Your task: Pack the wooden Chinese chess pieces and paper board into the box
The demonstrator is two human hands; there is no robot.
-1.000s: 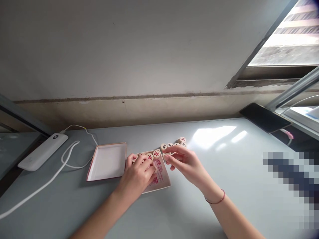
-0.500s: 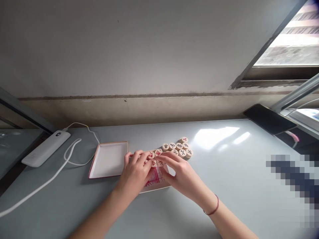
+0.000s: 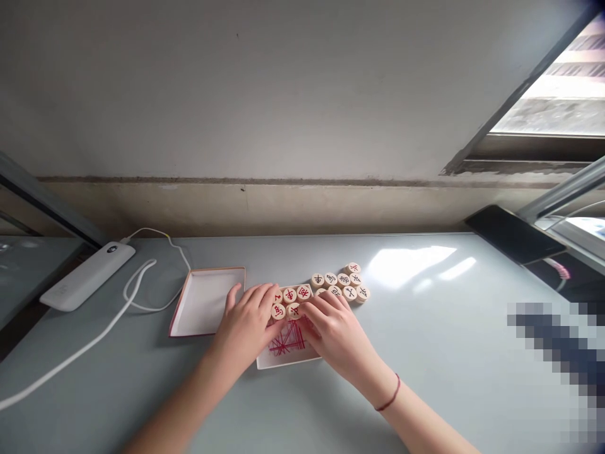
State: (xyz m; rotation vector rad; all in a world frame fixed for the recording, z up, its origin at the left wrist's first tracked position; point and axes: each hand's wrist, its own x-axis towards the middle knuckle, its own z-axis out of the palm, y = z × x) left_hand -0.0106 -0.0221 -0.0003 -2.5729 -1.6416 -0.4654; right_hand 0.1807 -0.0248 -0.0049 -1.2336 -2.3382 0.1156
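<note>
A shallow open box [image 3: 289, 364] with red scribbled lines on its floor lies between my hands. Wooden Chinese chess pieces with red characters [image 3: 290, 294] stand in rows in its far part. My left hand [image 3: 246, 318] curls over the left end, finger and thumb around a red-marked piece [image 3: 278, 311]. From the right, my right hand [image 3: 334, 325] pinches at the end of the near row, beside another red-marked piece [image 3: 293, 310]. Its fingertips are partly hidden. Mostly black-marked pieces [image 3: 343, 279] are grouped beyond my right hand.
The box lid [image 3: 208, 302] lies inside-up to the left. A white power bank [image 3: 87, 275] with a white cable [image 3: 89, 347] is at the far left. A black phone-like slab [image 3: 515, 233] leans at the back right. A wall [image 3: 265, 208] runs behind the table.
Both hands have drawn slightly apart and shifted, uncovering more of the red-marked pieces and the box floor. My right hand has come lower. The view has shifted slightly.
</note>
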